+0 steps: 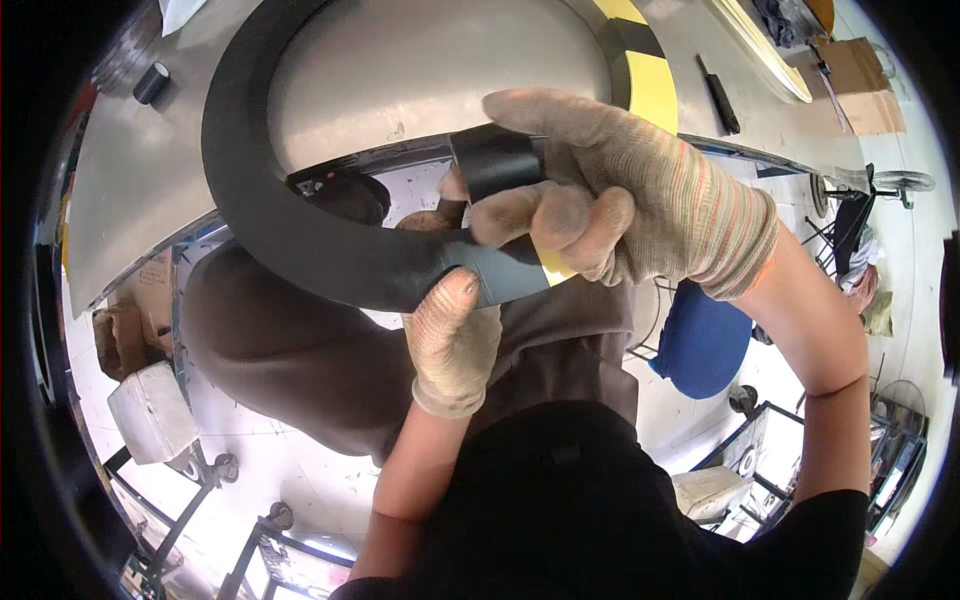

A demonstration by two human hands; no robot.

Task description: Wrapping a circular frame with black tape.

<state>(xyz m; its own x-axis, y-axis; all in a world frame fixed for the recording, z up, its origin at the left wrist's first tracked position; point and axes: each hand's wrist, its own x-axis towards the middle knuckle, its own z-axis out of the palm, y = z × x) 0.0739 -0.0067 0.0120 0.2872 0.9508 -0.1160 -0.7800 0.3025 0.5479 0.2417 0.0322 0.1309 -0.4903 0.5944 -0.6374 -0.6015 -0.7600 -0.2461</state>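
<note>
a: start with the largest item.
b: a grey metal tabletop [130,180] fills the upper part of the view. a curved hoop [260,215] rises over its near edge. most of the hoop is black; the far section carries yellow and black bands [650,85].

a: next, the arms.
b: both forearms enter from the lower edge and reach upward. the right arm comes in from the lower right, bent at the elbow, wrist turned inward toward the hoop. the left forearm rises almost straight up the centre.

a: right hand pose?
b: the right hand [620,195], in a striped knit glove, sits at the hoop's near end. its fingers [560,215] are curled and clamped on a roll of black tape [497,160], with the index finger laid along the top of the roll. the tape strip runs down onto the hoop just below.

a: left hand pose?
b: the left hand [452,340], also gloved, is below the hoop. the thumb [452,295] points up and presses on the hoop's wrapped section. the other fingers are hidden behind the hoop, so whether they are closed around it cannot be told.

a: smaller items?
b: a second roll of black tape [151,82] lies on the tabletop at far left, well apart from the hands. a thin black tool [718,97] lies beyond the banded section.
</note>
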